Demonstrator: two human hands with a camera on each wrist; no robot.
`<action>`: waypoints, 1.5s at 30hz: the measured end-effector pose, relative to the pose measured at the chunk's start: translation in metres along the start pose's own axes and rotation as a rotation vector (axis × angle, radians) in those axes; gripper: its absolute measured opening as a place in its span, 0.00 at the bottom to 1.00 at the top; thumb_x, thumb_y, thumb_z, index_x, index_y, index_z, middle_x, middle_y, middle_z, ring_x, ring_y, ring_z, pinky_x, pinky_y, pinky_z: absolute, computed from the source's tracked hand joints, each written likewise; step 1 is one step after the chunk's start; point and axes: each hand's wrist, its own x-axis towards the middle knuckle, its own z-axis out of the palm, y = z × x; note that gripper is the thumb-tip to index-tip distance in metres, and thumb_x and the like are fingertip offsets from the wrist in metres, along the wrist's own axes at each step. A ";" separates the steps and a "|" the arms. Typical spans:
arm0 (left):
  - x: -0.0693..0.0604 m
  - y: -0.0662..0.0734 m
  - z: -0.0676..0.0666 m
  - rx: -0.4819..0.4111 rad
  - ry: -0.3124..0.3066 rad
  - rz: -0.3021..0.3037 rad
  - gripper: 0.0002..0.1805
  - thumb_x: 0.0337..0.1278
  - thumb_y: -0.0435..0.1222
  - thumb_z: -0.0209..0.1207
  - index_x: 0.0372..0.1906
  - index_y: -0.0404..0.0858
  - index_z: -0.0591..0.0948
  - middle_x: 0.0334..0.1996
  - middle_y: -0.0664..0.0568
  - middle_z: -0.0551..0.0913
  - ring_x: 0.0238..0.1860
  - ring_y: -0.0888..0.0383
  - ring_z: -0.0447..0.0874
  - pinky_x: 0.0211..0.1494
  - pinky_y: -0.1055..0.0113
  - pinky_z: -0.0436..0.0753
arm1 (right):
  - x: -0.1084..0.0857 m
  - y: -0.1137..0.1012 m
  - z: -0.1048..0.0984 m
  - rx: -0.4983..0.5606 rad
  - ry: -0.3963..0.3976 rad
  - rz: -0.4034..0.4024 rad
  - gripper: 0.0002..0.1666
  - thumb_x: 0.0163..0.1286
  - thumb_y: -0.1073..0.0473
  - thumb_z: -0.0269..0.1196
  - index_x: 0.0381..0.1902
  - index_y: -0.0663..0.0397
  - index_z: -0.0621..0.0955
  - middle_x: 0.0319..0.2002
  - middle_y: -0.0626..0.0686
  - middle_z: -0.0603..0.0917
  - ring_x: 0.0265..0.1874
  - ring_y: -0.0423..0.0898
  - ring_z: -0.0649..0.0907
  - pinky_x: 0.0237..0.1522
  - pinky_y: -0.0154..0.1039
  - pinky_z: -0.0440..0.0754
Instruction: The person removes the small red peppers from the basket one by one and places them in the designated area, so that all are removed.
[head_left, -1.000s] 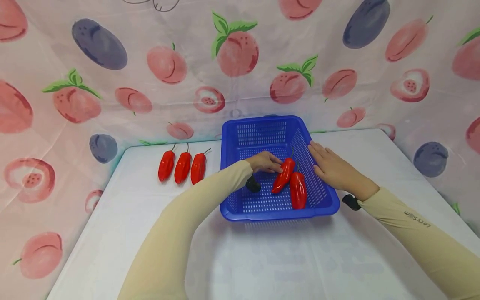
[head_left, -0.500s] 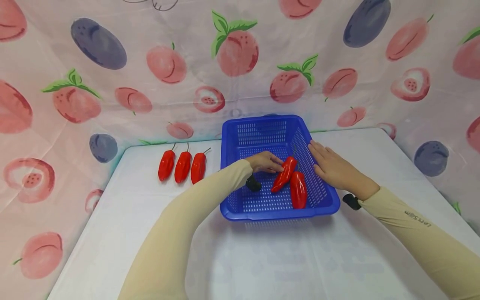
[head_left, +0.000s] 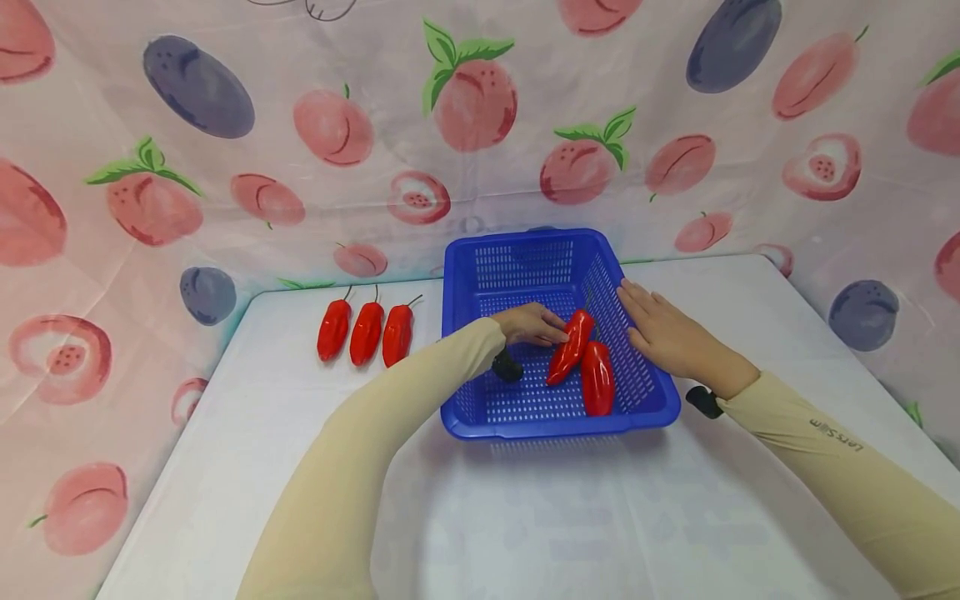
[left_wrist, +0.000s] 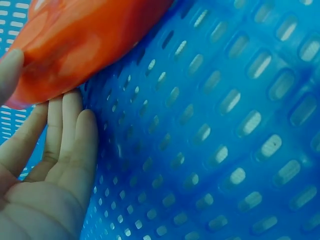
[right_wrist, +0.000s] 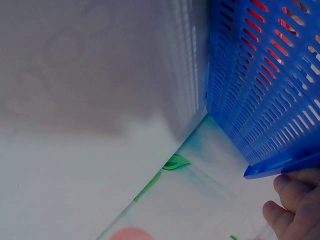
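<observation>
A blue plastic basket point(head_left: 487, 431) with slotted walls stands on the white table. Two glossy red peppers lie inside it. My left hand point(head_left: 531, 323) reaches into the basket and pinches the upper red pepper point(head_left: 572, 348) near its middle. In the left wrist view, the thumb lies on one side of that pepper point(left_wrist: 95, 45) and the fingers on the other. The second red pepper point(head_left: 597, 379) rests beside it, nearer the front right. My right hand point(head_left: 663, 333) lies with straight fingers along the basket's right rim; its fingertips are by the rim point(right_wrist: 280, 167) in the right wrist view.
Left of the basket, three red peppers lie in a row with stems pointing away: left pepper point(head_left: 333, 331), middle pepper point(head_left: 366, 333), right pepper point(head_left: 397, 333). A fruit-print cloth point(head_left: 480, 175) hangs behind the table point(head_left: 525, 517).
The pepper in my left hand has shifted slightly, and its stem, visible a second ago, no longer shows clearly. Both hands and the basket stay nearly in place.
</observation>
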 end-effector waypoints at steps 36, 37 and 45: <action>-0.001 0.002 0.001 -0.101 -0.094 0.000 0.23 0.63 0.31 0.55 0.60 0.26 0.71 0.58 0.35 0.76 0.60 0.44 0.75 0.60 0.61 0.78 | 0.000 -0.001 -0.002 -0.001 -0.010 -0.009 0.38 0.71 0.56 0.47 0.71 0.69 0.50 0.73 0.67 0.50 0.72 0.64 0.52 0.71 0.62 0.50; -0.001 0.002 0.001 -0.096 -0.094 0.003 0.22 0.62 0.31 0.56 0.60 0.26 0.72 0.58 0.35 0.76 0.60 0.44 0.76 0.59 0.62 0.79 | 0.000 -0.001 -0.002 0.000 -0.008 -0.010 0.38 0.71 0.56 0.47 0.71 0.69 0.50 0.73 0.67 0.50 0.72 0.63 0.52 0.71 0.62 0.50; 0.001 0.001 0.001 -0.064 -0.067 0.040 0.21 0.61 0.32 0.57 0.57 0.26 0.74 0.55 0.36 0.78 0.57 0.45 0.78 0.55 0.65 0.82 | 0.000 0.001 -0.001 0.010 -0.015 -0.008 0.38 0.71 0.56 0.47 0.71 0.70 0.49 0.73 0.68 0.50 0.72 0.64 0.52 0.71 0.63 0.50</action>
